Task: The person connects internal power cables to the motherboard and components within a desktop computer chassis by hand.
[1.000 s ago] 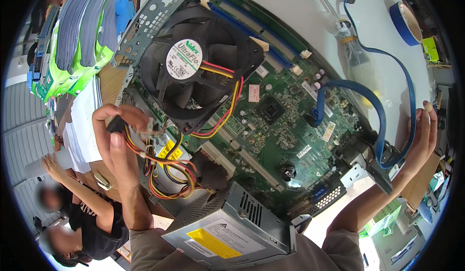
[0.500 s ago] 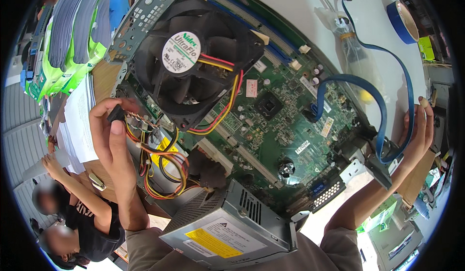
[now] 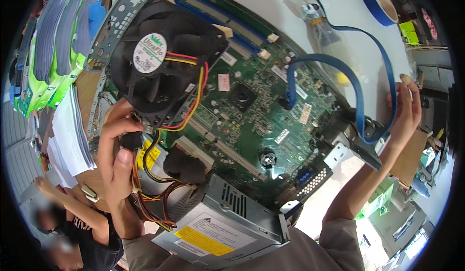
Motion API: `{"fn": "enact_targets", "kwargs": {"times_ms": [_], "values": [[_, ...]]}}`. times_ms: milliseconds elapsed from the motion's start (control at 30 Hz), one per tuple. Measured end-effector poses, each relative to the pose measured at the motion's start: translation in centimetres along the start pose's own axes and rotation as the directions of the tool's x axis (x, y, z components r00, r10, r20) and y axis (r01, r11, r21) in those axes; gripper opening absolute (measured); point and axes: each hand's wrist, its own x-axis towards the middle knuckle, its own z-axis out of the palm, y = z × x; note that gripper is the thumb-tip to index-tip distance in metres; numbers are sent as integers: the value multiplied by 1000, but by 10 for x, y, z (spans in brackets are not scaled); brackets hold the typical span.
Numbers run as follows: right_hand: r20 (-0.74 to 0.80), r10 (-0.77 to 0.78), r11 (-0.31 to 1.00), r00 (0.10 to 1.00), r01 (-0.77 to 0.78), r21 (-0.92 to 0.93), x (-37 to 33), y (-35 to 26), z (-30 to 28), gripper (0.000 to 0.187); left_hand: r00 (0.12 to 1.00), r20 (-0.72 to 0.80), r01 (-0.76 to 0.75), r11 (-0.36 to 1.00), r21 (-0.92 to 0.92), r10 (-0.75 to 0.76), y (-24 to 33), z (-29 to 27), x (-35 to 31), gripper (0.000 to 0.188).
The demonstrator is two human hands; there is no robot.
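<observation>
In front of me is an opened computer chassis (image 3: 97,99) with a green motherboard (image 3: 242,130). A large black fan (image 3: 167,84) stands at its far left. My left hand (image 3: 116,162) is closed on a black cable connector (image 3: 130,140) beside the fan's lower corner. Red, yellow, orange and black wires (image 3: 140,198) run down from there toward the silver power supply (image 3: 218,227), nearest to me. My right hand (image 3: 407,106) is at the right, beside a flat blue cable (image 3: 353,72), its fingers stretched out with nothing seen in them. The cable's near end hangs by a metal bracket (image 3: 335,155).
A roll of blue tape (image 3: 380,5) and a clear plastic bag (image 3: 334,43) lie on the white table at the far right. Stacked papers (image 3: 70,135) and green-wrapped bundles (image 3: 53,58) are on the left. Another person (image 3: 92,222) sits at lower left.
My left hand has brought the connector down toward the chassis below the fan, and the wires now hang lower. The whole view has shifted, so the chassis sits farther left.
</observation>
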Motion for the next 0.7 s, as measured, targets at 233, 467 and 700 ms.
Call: {"fn": "enact_targets", "kwargs": {"times_ms": [233,467,700], "values": [[28,-42,993,999,45,-109,-3,-3,8,20,992,-4,-122,972,198,125,-7,4,10,53],[61,-30,978,998,42,-207,2,1,17,13,974,-105,-168,955,246,199,1,-2,13,55],[108,-105,959,989,130,-253,3,0,29,15,970,-212,-131,991,-29,122,-2,-6,10,44]]}}
